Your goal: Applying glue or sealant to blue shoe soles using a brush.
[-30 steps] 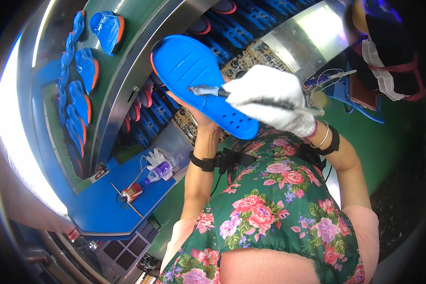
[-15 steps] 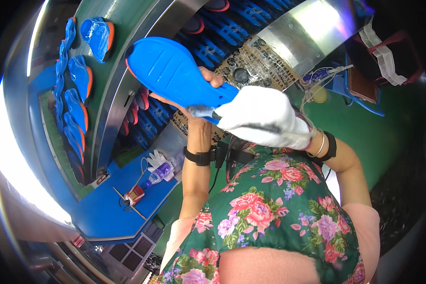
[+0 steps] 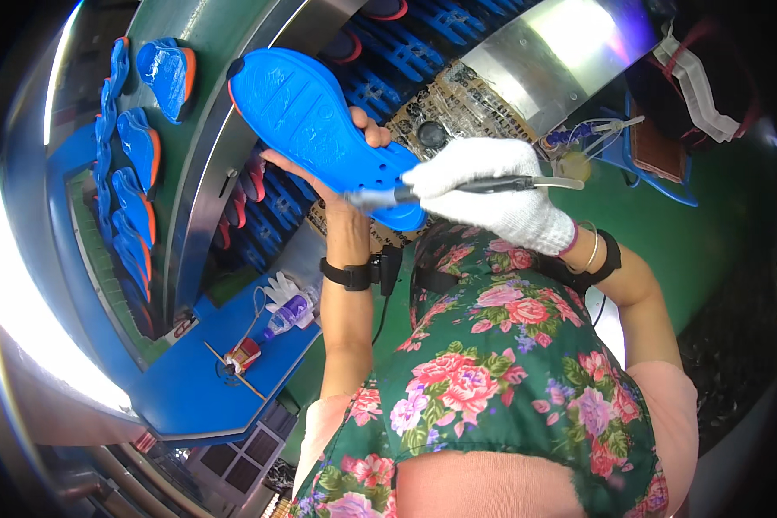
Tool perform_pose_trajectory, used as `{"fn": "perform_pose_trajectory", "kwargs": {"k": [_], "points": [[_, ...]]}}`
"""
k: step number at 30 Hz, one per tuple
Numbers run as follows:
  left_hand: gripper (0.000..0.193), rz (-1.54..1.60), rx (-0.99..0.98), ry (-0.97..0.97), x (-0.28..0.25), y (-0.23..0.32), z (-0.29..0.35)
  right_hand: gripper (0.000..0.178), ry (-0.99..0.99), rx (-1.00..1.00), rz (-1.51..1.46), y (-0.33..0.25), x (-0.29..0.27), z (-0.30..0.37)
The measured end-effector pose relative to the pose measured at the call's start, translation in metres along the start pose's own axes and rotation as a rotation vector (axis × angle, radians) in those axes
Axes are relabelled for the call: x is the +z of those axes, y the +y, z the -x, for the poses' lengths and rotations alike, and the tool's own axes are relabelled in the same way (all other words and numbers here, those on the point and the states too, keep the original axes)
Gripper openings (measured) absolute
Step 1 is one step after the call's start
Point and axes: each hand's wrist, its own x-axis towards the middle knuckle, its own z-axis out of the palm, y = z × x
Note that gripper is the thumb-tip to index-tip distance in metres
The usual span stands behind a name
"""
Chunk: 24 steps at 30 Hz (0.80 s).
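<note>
A blue shoe sole [image 3: 289, 112] with a dark, orange-edged toe tip is held up in front of me, tilted with its toe to the upper left. My left hand [image 3: 369, 129], bare, grips it from beneath, fingers curled over one edge and thumb by the other. In a white knitted glove, my right hand [image 3: 488, 194] is closed round a brush [image 3: 508, 184] with a dark handle and a pale tube at its back end. The brush's blurred tip lies over the heel end of the sole; whether it touches, I cannot tell.
To the left, several blue-and-orange soles [image 3: 138, 147] lie on a green conveyor belt [image 3: 211, 47] with a metal edge. Below it a blue bench [image 3: 181, 388] holds a purple-labelled bottle [image 3: 287, 315] and a small red container [image 3: 243, 354]. Behind the sole is a printed, plastic-covered board [image 3: 462, 104].
The sole has shifted slightly up and turned, showing more of its grooved face and heel holes. My right hand has rotated, bringing the brush handle into sight. Belt soles have shifted slightly.
</note>
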Motion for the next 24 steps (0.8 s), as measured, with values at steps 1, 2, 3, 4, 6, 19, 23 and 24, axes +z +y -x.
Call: {"fn": "perform_pose_trajectory", "kwargs": {"k": [1,2,3,4,6,19,23,24], "points": [[0.114,0.035,-0.073,-0.025,0.005,-0.002,-0.002,0.017,0.002,-0.085,0.077,0.001,-0.004,0.0],[0.115,0.072,-0.145,-0.05,0.007,-0.003,-0.004,0.019,0.003,-0.17,0.153,0.002,-0.007,0.002],[0.118,-0.018,-0.178,-0.027,0.0,-0.001,-0.005,0.02,-0.07,-0.311,0.306,0.002,-0.008,0.004],[0.118,-0.01,-0.175,-0.022,0.001,-0.001,-0.009,0.022,-0.148,-0.454,0.457,0.002,-0.009,0.005],[0.112,-0.267,-0.28,-0.007,0.003,-0.003,-0.016,0.024,-0.232,-0.429,0.44,0.002,-0.012,0.008],[0.118,-0.16,-0.733,-0.152,-0.011,-0.014,-0.032,0.024,-0.488,-0.411,0.163,0.007,-0.039,0.007],[0.118,-0.366,-0.763,-0.075,-0.01,-0.008,-0.041,0.016,-0.399,-0.329,0.32,0.006,-0.048,-0.002],[0.117,-0.353,-0.764,-0.003,-0.009,-0.008,-0.035,0.014,-0.408,-0.255,0.256,0.0,-0.045,0.001]]}}
